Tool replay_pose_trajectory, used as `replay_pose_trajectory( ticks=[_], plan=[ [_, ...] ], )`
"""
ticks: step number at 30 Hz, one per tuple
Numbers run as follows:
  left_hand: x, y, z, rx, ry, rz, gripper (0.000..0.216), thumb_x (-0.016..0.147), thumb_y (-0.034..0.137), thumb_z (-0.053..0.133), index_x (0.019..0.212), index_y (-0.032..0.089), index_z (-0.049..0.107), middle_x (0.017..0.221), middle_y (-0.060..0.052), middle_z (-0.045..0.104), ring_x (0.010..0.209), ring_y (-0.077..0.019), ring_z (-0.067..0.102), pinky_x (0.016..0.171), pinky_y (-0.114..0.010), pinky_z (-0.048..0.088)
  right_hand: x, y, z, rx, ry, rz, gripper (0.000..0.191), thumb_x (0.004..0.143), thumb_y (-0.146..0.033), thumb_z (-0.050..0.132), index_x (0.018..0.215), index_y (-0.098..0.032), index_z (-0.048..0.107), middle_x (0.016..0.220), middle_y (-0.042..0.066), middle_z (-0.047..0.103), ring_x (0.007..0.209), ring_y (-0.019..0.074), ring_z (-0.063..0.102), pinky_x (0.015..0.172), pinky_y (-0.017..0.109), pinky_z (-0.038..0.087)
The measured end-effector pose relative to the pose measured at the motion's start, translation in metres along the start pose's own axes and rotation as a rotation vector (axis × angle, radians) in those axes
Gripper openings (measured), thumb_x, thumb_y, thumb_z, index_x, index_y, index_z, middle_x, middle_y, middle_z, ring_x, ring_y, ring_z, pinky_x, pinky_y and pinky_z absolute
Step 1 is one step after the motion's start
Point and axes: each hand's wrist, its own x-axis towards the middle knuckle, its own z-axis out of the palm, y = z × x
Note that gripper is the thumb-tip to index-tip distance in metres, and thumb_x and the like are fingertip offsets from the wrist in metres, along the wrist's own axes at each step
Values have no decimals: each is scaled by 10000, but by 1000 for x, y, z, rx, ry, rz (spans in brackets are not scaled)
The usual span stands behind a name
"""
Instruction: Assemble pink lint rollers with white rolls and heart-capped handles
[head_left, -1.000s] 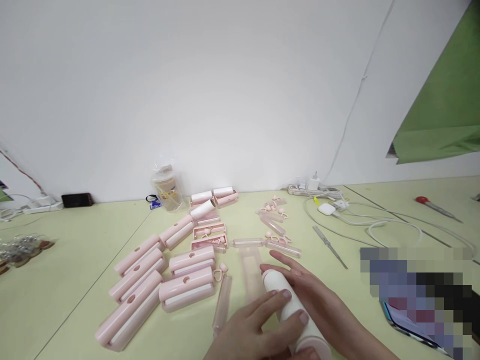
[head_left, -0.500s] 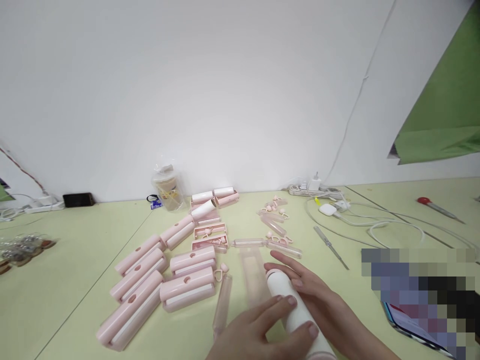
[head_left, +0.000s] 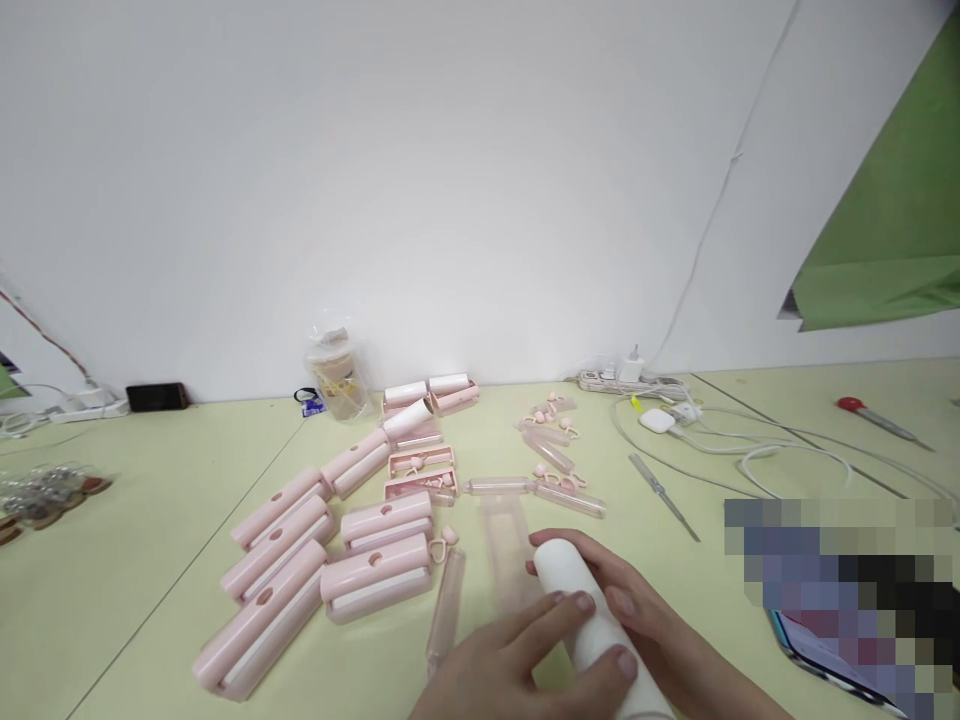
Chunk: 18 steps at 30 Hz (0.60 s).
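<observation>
A white sticky roll (head_left: 564,568) lies slanted between my two hands near the table's front edge. My left hand (head_left: 529,650) grips it from the left with fingers and thumb closed over its side. Curled around its far end and right side is my right hand (head_left: 637,590); part of its fingers are hidden behind the roll. Just left of the roll a flat translucent pink piece (head_left: 508,550) lies on the table. A clear pink tube handle (head_left: 445,610) rests beside my left hand, with a small pink ring piece (head_left: 444,543) above it.
Several pink roller cases (head_left: 270,540) lie to the left. More clear handles (head_left: 570,498) and pink pieces are farther back. At right are a seam knife-like grey tool (head_left: 664,495), white cables (head_left: 750,450), a phone (head_left: 821,650) and a red-handled tool (head_left: 874,415). A bagged cup (head_left: 337,385) stands by the wall.
The pink rim at the roll's far end showed before and is now out of sight; that end looks plain white. My right fingers have curled in closer around it. My left hand stays about the same.
</observation>
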Motion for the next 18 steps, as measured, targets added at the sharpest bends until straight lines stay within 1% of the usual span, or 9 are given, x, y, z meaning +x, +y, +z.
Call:
replay_pose_trajectory(
  ticks=[2,4,6,8,11,13,16,17,18],
  plan=[
    [-1,-3,-1,-76,40,-22,711,785,304,605,1360,410,201,1309,-92,469,1041,-310,566,752,-382,558,-1,1,-4,-114,-51,-58,795,570,-665,629,1233,-255,480,1057,77,580,993,298,522,852,374,392],
    [-1,-4,-1,-136,108,-41,677,806,266,575,1364,382,210,1312,-116,465,1009,-300,590,756,-381,555,-2,3,-8,-199,-92,-104,957,500,-692,658,1313,-266,387,1173,83,521,1120,328,443,948,390,318],
    [2,-4,1,-149,186,-49,631,828,250,535,1362,361,217,1269,-137,507,958,-288,620,734,-379,559,-3,6,-11,-247,-93,-132,1111,404,-662,725,1360,-286,303,1287,70,434,1221,335,339,1017,379,228],
    [7,-3,3,-131,254,-68,564,839,287,512,1342,348,265,1200,-144,563,894,-280,648,691,-374,569,-4,9,-10,-266,-75,-123,1177,359,-590,785,1373,-311,256,1310,53,411,1231,325,330,1021,364,228],
    [12,-5,5,-95,271,-94,441,842,321,496,1274,309,403,1123,-147,613,819,-262,671,633,-346,579,-4,12,-5,-245,-87,-33,1042,497,-504,773,1368,-306,236,1121,58,546,1010,290,533,874,366,392],
    [13,-8,5,-34,216,-12,388,845,256,499,1225,322,460,1099,-122,633,898,-255,649,690,-346,570,-2,13,-1,-200,-108,-11,957,563,-497,732,1358,-284,244,1024,60,581,871,265,583,764,349,440],
    [13,-10,0,-3,170,169,490,839,184,520,1277,354,382,1106,-84,637,1075,-240,557,854,-379,503,0,13,4,-182,-86,-80,907,553,-488,738,1321,-279,303,1099,80,552,932,283,561,752,331,437],
    [13,-10,-4,-31,170,166,555,823,218,553,1314,341,325,1137,-88,619,1103,-239,537,882,-383,485,1,12,4,-184,-52,-116,884,550,-490,739,1303,-279,329,1132,85,535,979,294,539,772,332,431],
    [15,-10,-9,-64,160,105,650,788,280,605,1345,315,271,1191,-103,581,1122,-245,521,895,-383,476,2,11,5,-183,-14,-150,859,546,-491,740,1283,-278,353,1153,86,522,1018,302,516,797,334,422]
  ],
)
